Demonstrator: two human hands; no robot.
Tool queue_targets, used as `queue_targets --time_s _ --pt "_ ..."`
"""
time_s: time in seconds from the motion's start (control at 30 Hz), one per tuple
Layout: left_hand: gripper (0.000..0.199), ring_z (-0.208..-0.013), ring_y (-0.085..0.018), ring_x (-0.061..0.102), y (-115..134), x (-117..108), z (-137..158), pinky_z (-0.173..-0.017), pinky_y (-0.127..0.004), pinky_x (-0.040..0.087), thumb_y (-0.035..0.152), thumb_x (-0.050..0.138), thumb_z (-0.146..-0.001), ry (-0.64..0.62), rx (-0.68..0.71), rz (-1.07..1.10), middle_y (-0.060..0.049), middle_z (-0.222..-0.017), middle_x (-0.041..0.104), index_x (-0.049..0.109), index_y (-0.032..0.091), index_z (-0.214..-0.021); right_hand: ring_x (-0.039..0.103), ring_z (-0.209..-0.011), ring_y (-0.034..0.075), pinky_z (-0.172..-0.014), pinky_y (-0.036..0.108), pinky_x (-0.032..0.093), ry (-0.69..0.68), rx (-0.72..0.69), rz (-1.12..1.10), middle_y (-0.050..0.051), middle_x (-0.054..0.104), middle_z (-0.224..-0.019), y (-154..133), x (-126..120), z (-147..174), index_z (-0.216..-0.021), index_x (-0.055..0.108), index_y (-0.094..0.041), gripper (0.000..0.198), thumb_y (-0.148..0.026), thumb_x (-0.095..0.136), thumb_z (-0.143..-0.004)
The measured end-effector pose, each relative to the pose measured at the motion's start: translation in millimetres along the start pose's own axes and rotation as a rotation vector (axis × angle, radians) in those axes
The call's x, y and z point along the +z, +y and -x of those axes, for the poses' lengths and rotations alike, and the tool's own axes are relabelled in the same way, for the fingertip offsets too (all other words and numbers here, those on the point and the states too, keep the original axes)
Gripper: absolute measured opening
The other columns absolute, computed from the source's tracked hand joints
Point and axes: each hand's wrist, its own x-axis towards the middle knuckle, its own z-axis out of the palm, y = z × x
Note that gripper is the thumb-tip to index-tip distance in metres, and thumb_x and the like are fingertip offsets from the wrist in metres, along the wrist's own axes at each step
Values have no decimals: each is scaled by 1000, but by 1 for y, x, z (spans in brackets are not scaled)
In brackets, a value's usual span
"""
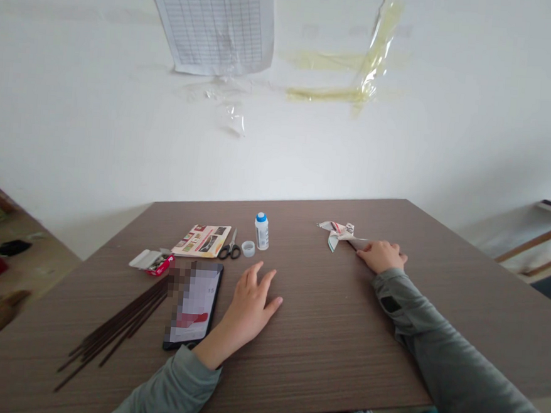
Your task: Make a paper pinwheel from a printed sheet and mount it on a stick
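Observation:
On the right side of the table, my right hand (pixel 381 257) is closed round the dark stick of a paper pinwheel (pixel 341 232). The pinwheel is folded from printed paper, white with red and dark marks, and its blades point away from me, to the left of the hand. My left hand (pixel 250 302) has its fingers spread and holds nothing. It is over the table's middle, just right of a phone (pixel 196 305). Beyond its fingertips stand a small white round cap (pixel 248 249) and a white glue bottle with a blue top (pixel 262 232).
Black-handled scissors (pixel 230 248) lie beside a stack of printed paper (pixel 202 240). An open small red-and-white box (pixel 154 261) holds small pieces. Several thin dark sticks (pixel 119 321) lie at the left. The brown table (pixel 323 336) meets a white wall (pixel 307 158) behind.

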Motion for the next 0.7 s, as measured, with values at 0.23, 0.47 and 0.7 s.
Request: queue_targets --time_s 0.23,0.47,0.7 --pt "61 -184 -52 59 -1 3 0 -150 -80 54 43 87 -118 0 -4 -15 -24 -194 63 76 27 -177 88 -143 40 -140 71 44 -155 -44 61 13 100 -139 -9 -9 8 -123 106 -37 46 -20 64 -113" --pt "61 -185 -52 60 -4 4 2 -150 -82 53 43 85 -120 -9 18 -24 -25 -196 62 75 27 -178 88 -148 40 -147 75 38 -154 -61 94 9 99 -150 -12 -9 12 -130 106 -41 57 -13 58 -117" --pt "63 -185 -54 60 -4 2 1 -151 -83 52 45 88 -119 -26 14 -23 -27 -197 61 77 25 -178 88 -148 42 -145 80 40 -157 -18 94 12 98 -152 -1 -8 5 -137 105 -40 55 -17 59 -117"
